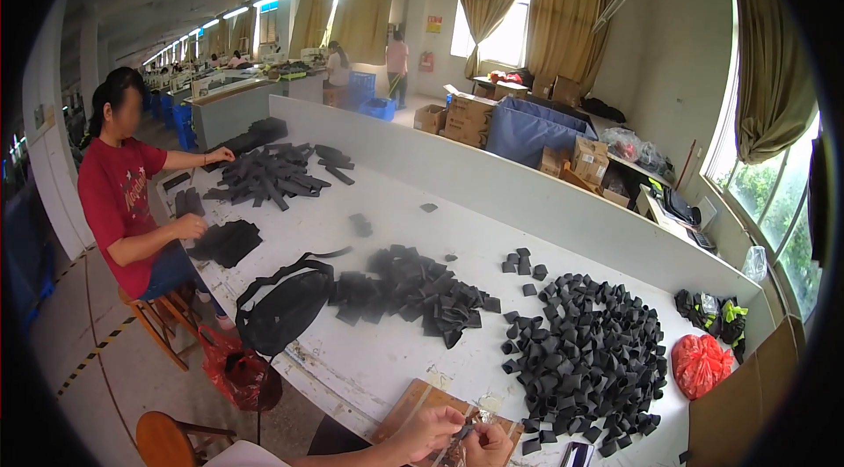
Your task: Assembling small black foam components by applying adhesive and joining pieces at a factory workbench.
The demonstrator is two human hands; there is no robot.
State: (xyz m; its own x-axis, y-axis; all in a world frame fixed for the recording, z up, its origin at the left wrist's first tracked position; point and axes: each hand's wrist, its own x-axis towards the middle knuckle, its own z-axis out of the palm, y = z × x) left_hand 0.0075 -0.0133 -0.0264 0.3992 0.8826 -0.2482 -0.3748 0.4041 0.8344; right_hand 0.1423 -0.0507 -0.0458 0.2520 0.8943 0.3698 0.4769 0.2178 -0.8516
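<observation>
Two hands of mine meet at the lower edge of the view, over a wooden board (413,410) that lies on the white desk (378,361). My left hand (428,432) has its fingers curled together on a small dark piece (463,434), and my right hand (489,447) pinches the same piece from the other side, so both grips are clamped on it; what kind of piece it is I cannot tell. Just to the right of my hands spreads a big heap of small black folded pieces (585,348), some of them touching the board's far side. Further left on the desk sits a second pile of flat black strips (413,291), and beside that a black bag with a strap (286,304). A red plastic bag (701,364) lies near the desk's right end. At the far left a person in a red shirt (119,194) sits on a stool, both hands on another black pile (264,172)
</observation>
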